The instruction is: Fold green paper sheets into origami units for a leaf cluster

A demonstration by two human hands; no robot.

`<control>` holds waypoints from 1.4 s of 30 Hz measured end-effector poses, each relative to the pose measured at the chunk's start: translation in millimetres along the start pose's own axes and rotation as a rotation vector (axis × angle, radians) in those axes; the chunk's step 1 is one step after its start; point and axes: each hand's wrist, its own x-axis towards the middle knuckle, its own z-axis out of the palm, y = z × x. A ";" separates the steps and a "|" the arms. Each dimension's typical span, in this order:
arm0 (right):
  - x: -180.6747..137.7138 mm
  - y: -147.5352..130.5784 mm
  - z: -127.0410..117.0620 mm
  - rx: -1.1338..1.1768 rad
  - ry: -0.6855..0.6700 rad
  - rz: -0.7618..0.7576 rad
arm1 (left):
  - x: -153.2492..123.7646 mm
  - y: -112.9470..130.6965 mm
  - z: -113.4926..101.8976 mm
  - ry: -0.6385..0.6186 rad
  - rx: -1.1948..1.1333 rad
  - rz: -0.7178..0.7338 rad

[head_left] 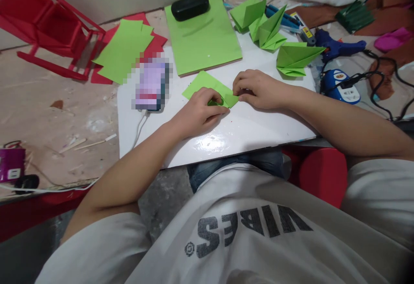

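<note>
Bright green folded paper piece lies flat on the glossy white rectangular board, right in front of the person, both hands on it. Board's presumably there as a hard, smooth backing: the dusty tan surface alongside is littered with scraps.

Black oblong case sits on the far end of the thick green paper stack, likely as a weight. Three pointed green paper shapes stand beyond the right hand, probably parked there to keep the middle free. Rectangular phone on a white cable lies left of the hands, maybe for glancing at; it's blurred, can't read it.

Left hand: curled, thumb and bent fingers pinching the near side of the paper. Right hand: fingers bunched, thumb and fingertips gripping the right corner. Looks like one steadies while the other works; can't tell which presses harder. Both forearms angle inward, elbows wide.
</note>
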 end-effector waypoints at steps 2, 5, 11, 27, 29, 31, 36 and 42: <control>0.1 -0.8 -0.3 -0.001 -0.004 0.007 | 0.4 -1.0 -0.3 0.004 -0.023 -0.016; 0.3 -2.7 -1.1 -0.004 -0.005 0.016 | 1.2 -1.2 -1.1 -0.002 -0.067 -0.033; 0.0 -2.0 -0.4 -0.009 0.000 0.014 | 2.0 -1.0 -3.7 -0.018 -0.117 -0.045; -0.3 -5.2 -2.2 -0.052 -0.026 0.029 | -2.5 -7.9 -16.0 -0.140 -0.146 -0.139; -1.3 -3.6 -1.7 -0.061 -0.014 0.001 | -2.6 -8.6 -16.5 -0.145 -0.137 -0.146; -2.5 -3.6 -1.1 -0.076 0.006 -0.049 | -2.9 -8.6 -15.4 -0.129 -0.114 -0.150; -4.7 -22.8 3.9 -0.228 0.027 -0.227 | -4.1 -5.7 -12.0 -0.095 -0.015 -0.188; -3.2 -52.0 15.5 -0.434 0.005 -0.213 | -4.6 -6.1 -9.2 -0.057 -0.005 -0.194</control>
